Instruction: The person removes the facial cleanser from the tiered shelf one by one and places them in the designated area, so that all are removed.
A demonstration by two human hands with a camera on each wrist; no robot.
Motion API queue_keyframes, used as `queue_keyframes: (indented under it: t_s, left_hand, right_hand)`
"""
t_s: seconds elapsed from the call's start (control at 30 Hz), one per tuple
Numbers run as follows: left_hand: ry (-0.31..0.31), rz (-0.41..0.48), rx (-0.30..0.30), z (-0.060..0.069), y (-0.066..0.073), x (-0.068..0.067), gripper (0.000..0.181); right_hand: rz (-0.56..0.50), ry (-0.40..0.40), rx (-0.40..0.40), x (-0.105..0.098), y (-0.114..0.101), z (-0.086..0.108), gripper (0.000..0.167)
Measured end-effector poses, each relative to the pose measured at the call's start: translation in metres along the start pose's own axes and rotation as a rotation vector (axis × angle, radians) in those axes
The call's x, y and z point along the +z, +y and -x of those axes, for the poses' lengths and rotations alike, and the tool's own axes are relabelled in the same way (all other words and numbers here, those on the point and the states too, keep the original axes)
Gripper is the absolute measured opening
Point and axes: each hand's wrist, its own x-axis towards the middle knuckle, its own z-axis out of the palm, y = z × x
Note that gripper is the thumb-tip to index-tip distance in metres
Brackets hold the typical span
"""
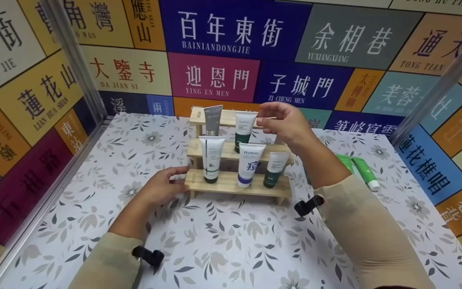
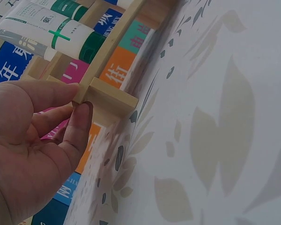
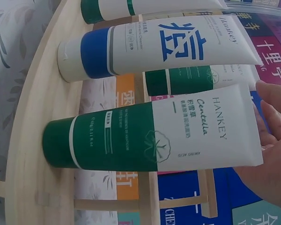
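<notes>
A three-step wooden display stand (image 1: 223, 186) holds several squeeze tubes upright on their caps. My left hand (image 1: 167, 186) pinches the left end of its lowest step between thumb and fingers, as the left wrist view shows. On the middle step are a grey tube (image 1: 213, 120) and a white-and-green tube (image 1: 245, 130). My right hand (image 1: 285, 122) is beside that tube's upper edge, fingers loosely bent; contact is unclear. The lowest step bears a white tube with a green cross (image 1: 212, 158), a white-and-purple tube (image 1: 250, 164) and a second white-and-green tube (image 3: 150, 131).
Two green tubes (image 1: 365, 172) lie on the table to the right, partly behind my right forearm. Leaf-patterned cloth (image 1: 215, 249) covers the table. Panels with large printed characters (image 1: 215, 76) enclose the back and sides, with metal posts (image 1: 80, 60) at the corners.
</notes>
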Motion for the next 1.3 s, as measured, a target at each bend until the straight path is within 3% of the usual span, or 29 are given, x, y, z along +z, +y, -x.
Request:
queue_keyframes:
  t_s: [0.37, 0.63, 0.93, 1.1, 1.3]
  left_hand:
    - [0.003, -0.006, 0.009, -0.001, -0.002, -0.001, 0.067]
    - [0.002, -0.013, 0.005, -0.001, -0.002, -0.002, 0.067]
    - [0.007, -0.008, -0.027, 0.0, 0.0, -0.001, 0.067]
    - [0.009, -0.022, -0.037, -0.001, 0.0, -0.002, 0.067]
    - [0.009, -0.028, -0.021, -0.002, 0.0, -0.001, 0.067]
  right_hand:
    - [0.075, -0.034, -0.007, 0.008, -0.006, -0.007, 0.031]
    - [0.072, 0.019, -0.013, -0.001, 0.001, -0.004, 0.025]
    - [-0.094, 0.102, -0.096, -0.032, 0.014, 0.015, 0.028]
    - [-0.241, 0.184, -0.148, -0.05, 0.019, 0.03, 0.029]
    - [-0.309, 0.281, -0.168, -0.069, 0.028, 0.048, 0.038]
